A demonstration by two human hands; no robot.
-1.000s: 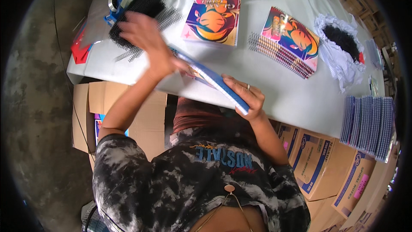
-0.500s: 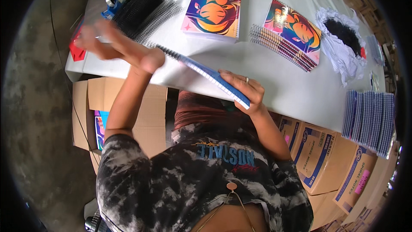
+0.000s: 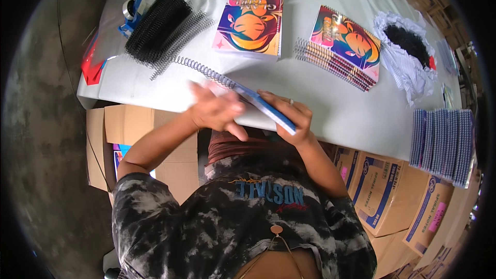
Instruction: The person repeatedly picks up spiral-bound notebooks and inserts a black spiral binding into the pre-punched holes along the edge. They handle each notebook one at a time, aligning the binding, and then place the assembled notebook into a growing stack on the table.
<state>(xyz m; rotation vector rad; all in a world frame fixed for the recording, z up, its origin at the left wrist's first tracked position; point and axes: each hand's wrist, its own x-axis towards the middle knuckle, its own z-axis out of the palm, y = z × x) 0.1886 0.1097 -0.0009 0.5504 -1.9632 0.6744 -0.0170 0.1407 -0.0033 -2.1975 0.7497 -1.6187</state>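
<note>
In my right hand (image 3: 292, 113) is a notebook (image 3: 266, 107) with a blue cover, gripped at its near end and held tilted over the table's front edge. A dark wire spiral (image 3: 199, 70) runs along the far end of its edge and sticks out well beyond the pages. My left hand (image 3: 217, 108) is beside that edge, just below the spiral, its fingers spread and slightly blurred. Whether it touches the notebook or the spiral I cannot tell. Past the spiral's free end lies a heap of loose black wire spirals (image 3: 163, 26).
Colourful notebooks (image 3: 248, 26) are stacked at the far middle, and spiral-bound ones (image 3: 343, 46) lie right of them. A cloth bundle (image 3: 408, 46) of black spirals sits further right, above a row of bound notebooks (image 3: 442, 142). Cardboard boxes (image 3: 382, 188) stand below the white table (image 3: 336, 119).
My left hand has swung from the far left, over the spirals, down and right to the notebook's edge. My right hand keeps its grip on the notebook.
</note>
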